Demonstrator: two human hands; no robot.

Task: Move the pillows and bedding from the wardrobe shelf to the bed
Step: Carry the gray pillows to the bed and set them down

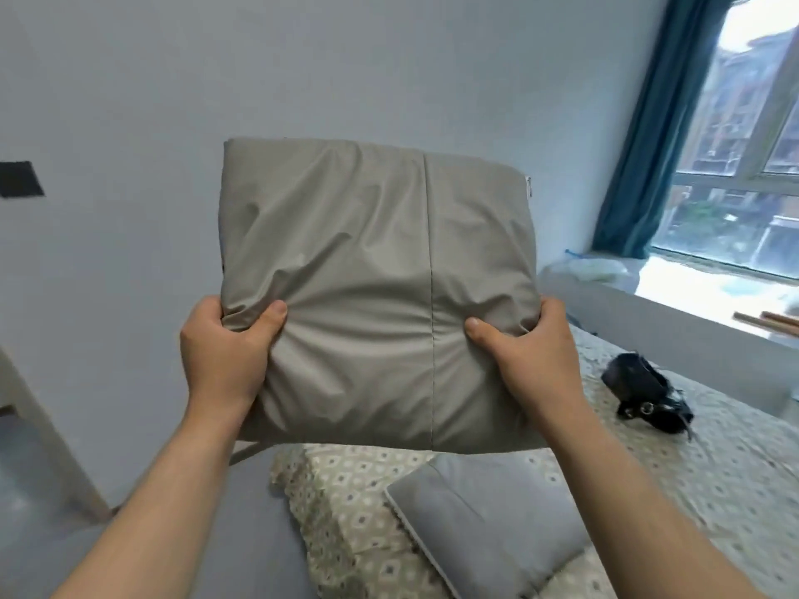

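Observation:
I hold a square beige-grey pillow (372, 261) upright in the air in front of me, above the head end of the bed (713, 482). My left hand (225, 352) grips its lower left edge, thumb pressed into the front. On the lower right edge my right hand (523, 361) grips the same way. A vertical seam runs down the pillow's front and a zip tab shows on its right side. Below it, a grey pillow (488, 525) lies on the patterned sheet near the bed's corner. The wardrobe is out of view.
A black bag (644, 391) lies on the bed at the right. Behind the bed are a window sill (674, 296), a window and a teal curtain (648, 136). A pale wall fills the back. A light furniture edge (47, 430) stands at the left on the grey floor.

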